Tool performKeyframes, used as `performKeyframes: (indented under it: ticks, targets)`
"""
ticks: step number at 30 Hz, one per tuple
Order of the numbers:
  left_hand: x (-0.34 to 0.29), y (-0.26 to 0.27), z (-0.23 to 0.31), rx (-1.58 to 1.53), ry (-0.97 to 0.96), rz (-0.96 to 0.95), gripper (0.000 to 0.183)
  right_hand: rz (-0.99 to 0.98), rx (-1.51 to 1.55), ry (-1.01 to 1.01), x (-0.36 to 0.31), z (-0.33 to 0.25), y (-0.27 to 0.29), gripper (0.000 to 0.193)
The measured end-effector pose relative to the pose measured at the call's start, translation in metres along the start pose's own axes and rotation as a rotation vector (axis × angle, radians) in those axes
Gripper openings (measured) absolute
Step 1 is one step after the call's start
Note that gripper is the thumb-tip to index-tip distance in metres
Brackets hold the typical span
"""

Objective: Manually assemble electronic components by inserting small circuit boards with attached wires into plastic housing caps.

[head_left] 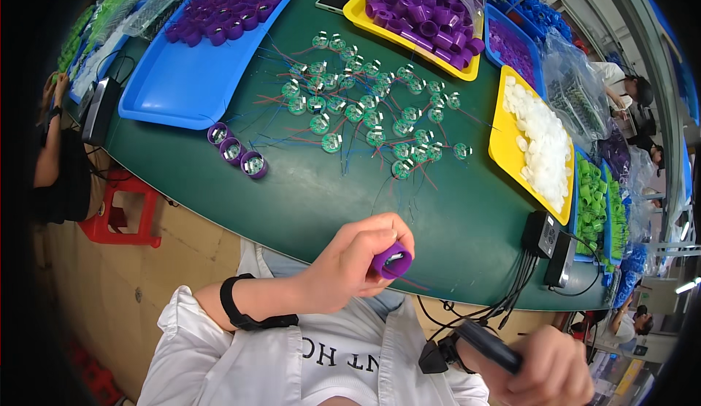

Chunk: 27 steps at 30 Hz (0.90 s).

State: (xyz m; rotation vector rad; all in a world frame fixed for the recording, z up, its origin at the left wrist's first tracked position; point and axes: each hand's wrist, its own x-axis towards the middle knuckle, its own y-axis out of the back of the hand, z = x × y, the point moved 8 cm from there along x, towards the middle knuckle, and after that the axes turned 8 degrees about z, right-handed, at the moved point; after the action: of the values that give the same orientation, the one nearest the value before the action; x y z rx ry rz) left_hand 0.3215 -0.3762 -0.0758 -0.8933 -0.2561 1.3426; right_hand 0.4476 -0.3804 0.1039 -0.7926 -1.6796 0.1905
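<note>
My left hand is closed around a short purple plastic tube, just beyond the table's near edge. The tube's open end faces up, with a small white part showing inside and thin wires trailing below. At the lower right, my right hand is blurred by motion, its fingers too smeared to read. A dark bar-shaped object lies across that wrist; whether it is strapped on or held, I cannot tell. Ahead on the table lie several round green circuit boards with red and blue wires.
Three filled purple tubes stand near a blue tray with more at its far end. Yellow trays hold purple tubes and white pieces. Black adapters with cables sit at the right edge. A red stool stands left.
</note>
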Motion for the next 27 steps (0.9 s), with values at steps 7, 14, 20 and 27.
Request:
performKeyframes:
  ticks: [7, 14, 20, 27]
  targets:
    - [-0.004, 0.001, 0.0, 0.203, -0.107, 0.118, 0.035, 0.099, -0.284, -0.166, -0.015, 0.051, -0.003, 0.05]
    - [-0.005, -0.002, -0.006, 0.138, -0.1, 0.141, 0.037, 0.161, -0.386, -0.223, -0.037, 0.057, 0.024, 0.05]
    - [-0.006, -0.001, -0.006, 0.083, -0.13, 0.169, 0.037, 0.216, -0.396, -0.166, -0.04, 0.059, 0.027, 0.048]
    - [-0.006, 0.0, -0.008, 0.038, -0.18, 0.214, 0.039, 0.18, -0.499, -0.108, -0.04, 0.058, 0.021, 0.049]
